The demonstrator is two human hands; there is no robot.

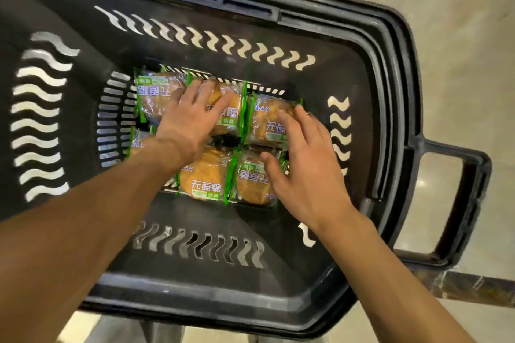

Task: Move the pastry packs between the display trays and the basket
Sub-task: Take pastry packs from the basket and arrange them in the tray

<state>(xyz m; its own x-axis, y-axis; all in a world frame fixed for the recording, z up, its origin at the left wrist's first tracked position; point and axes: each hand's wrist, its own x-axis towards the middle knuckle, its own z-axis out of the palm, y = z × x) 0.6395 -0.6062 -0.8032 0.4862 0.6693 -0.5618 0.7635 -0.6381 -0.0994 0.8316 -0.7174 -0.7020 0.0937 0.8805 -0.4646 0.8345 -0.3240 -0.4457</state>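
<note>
A black plastic basket (362, 44) with wavy slots cut in its walls and a handle at its right end was seen from above. Six clear pastry packs with green edges were laid flat on its floor in two rows. The far row was made up of a left pack (152, 92), a middle pack (227, 115) and a right pack (266, 122). In the near row, a middle pack (202, 179) and a right pack (250, 184) were plainly shown, and a left pack (138, 140) was mostly hidden.

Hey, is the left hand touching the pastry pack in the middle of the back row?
Touching. The head view shows the left hand lying flat on the middle back pack, its straight fingers spread across the wrapper with no gap visible.
</note>
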